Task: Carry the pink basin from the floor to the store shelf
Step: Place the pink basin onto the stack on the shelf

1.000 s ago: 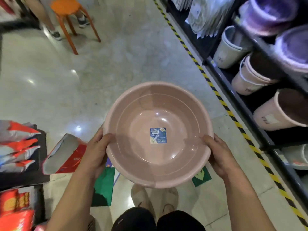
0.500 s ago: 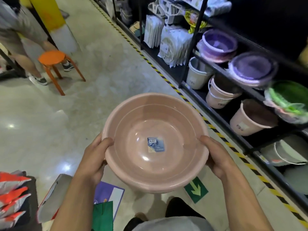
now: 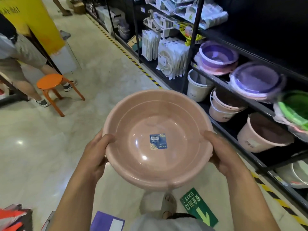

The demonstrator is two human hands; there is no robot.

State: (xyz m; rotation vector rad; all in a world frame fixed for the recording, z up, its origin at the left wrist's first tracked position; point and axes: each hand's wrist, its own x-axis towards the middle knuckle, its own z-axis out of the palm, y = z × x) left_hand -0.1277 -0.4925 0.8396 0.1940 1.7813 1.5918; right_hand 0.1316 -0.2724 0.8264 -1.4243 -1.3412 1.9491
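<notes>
Holding the pink basin (image 3: 158,139) by its rim at two opposite sides, I carried it clear of the floor (image 3: 100,67), mouth up and roughly level. My left hand (image 3: 95,152) clasped the left edge, thumb over the lip and the other fingers (image 3: 100,165) curled beneath. My right hand (image 3: 221,154) gripped the right edge in the same manner. Both hands were clenched on the rim; neither was free. The basin sat between my hands, in front of my body. A blue label (image 3: 158,141) lay flat on the inside of its bottom.

The store shelf (image 3: 233,88) stood to the right of my right hand and ahead of it. Purple basins (image 3: 256,80), a green basin (image 3: 296,109) and pink buckets (image 3: 261,132) occupied its tiers. An orange stool (image 3: 50,81) stood well apart, beyond my left hand.

Procedure for the step in hand, as I judged it:
1. Keep both grips symmetrical so the rim does not tip.
2. Turn the body toward the shelf; do not swing the arms alone.
3. Select a tier holding basins, preferably the one with the stacked purple basins.
4. Lead with the right edge and keep the rim clear of the black frame.
5. Release only when the base rests fully on a surface or nests in a stack.
</notes>
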